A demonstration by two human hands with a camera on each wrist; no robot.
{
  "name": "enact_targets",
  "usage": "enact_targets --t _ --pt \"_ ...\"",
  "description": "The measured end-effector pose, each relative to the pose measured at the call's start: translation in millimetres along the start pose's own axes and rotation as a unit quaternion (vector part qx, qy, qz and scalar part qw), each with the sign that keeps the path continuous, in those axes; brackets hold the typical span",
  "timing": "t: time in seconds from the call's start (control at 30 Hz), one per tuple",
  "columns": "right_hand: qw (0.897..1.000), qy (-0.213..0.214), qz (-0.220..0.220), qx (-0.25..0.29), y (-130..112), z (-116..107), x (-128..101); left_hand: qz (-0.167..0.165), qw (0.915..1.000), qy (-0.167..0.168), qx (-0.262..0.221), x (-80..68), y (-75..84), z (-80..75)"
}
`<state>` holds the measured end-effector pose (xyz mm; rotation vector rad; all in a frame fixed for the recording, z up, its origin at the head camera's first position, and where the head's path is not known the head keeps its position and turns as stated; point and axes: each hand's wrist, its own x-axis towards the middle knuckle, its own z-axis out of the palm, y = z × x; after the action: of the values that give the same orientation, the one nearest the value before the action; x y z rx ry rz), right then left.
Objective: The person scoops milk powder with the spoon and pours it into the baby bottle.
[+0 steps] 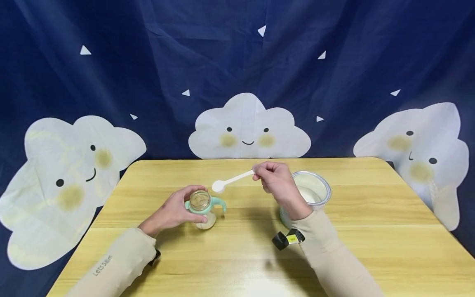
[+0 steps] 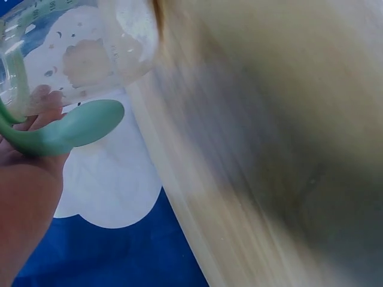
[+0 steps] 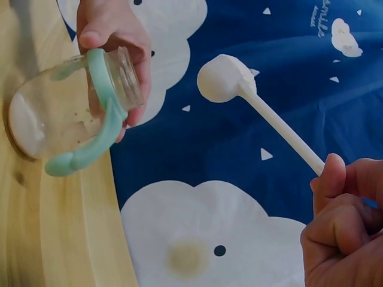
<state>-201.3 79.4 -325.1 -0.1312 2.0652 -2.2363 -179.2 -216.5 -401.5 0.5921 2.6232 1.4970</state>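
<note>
A clear baby bottle (image 1: pixel 206 222) with a mint-green collar and curved side handles (image 2: pixel 90 122) stands uncapped on the table, whitish content at its bottom. My left hand (image 1: pixel 172 212) grips it round the collar, thumb at the front. Between thumb and fingers, my right hand (image 1: pixel 278 183) pinches the end of a long-handled white measuring scoop (image 1: pixel 237 178). White powder fills the scoop's bowl (image 3: pixel 218 81), which is held up to the right of the bottle's open mouth (image 3: pixel 130 78). Behind my right wrist, partly hidden, is an open can (image 1: pixel 325 183) with pale powder inside.
The light wooden table (image 1: pixel 230 264) ends at a dark blue curtain (image 1: pixel 230 53) printed with white smiling clouds and small triangles. A black wrist camera (image 1: pixel 281 240) sticks out from my right sleeve, in front of the can.
</note>
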Motion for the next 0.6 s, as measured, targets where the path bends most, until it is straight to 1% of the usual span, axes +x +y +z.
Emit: enact_targets --t 0.2,0.4,0.6 --pt "1.000 -0.006 0.005 0.007 4 7 -1 -0.004 1.0000 0.004 0.002 -1.7 -2.6 0.8" --pt "1.000 0.000 0.012 0.007 8 14 1 -0.006 0.9999 0.013 0.006 -2.1 -5.1 1.4" --pt "1.000 0.002 0.019 0.003 11 19 3 -0.016 0.9996 0.020 0.015 -0.8 -6.9 2.1"
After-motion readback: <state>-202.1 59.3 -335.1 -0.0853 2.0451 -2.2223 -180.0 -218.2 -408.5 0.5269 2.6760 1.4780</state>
